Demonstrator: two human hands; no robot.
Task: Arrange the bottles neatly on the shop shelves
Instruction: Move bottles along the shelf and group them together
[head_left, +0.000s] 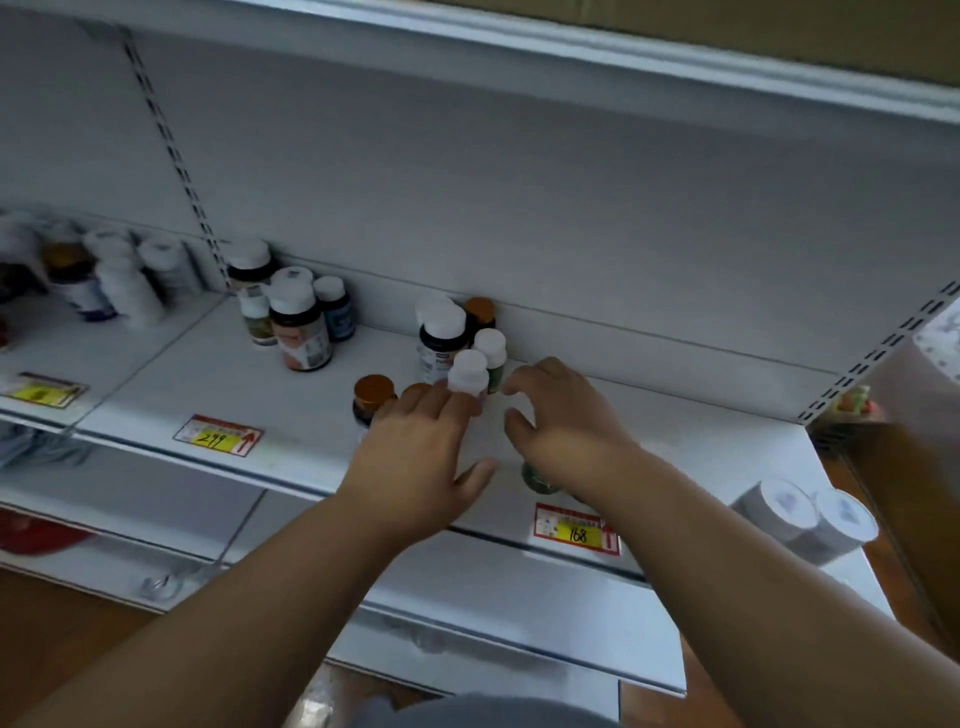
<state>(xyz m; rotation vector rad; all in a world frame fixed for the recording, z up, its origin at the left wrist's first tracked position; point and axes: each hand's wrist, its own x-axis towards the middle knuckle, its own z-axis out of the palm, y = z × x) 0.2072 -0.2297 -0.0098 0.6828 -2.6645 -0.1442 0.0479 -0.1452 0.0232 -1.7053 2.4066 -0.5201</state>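
Note:
On the white shelf a tight group of bottles stands against the back wall: a dark one with a white cap, an orange-capped one behind it, and a green one with a white cap. In front is a small white-capped bottle. My left hand lies flat, its fingertips touching that small bottle's base and covering an orange cap. An orange-capped jar stands just left of it. My right hand hovers to the right, fingers loosely bent, holding nothing. A green bottle shows under my right wrist.
Another bottle group stands further left, and more bottles fill the neighbouring bay. Yellow price tags mark the shelf's front edge. Two white tubs sit on the lower shelf at right. An upper shelf overhangs.

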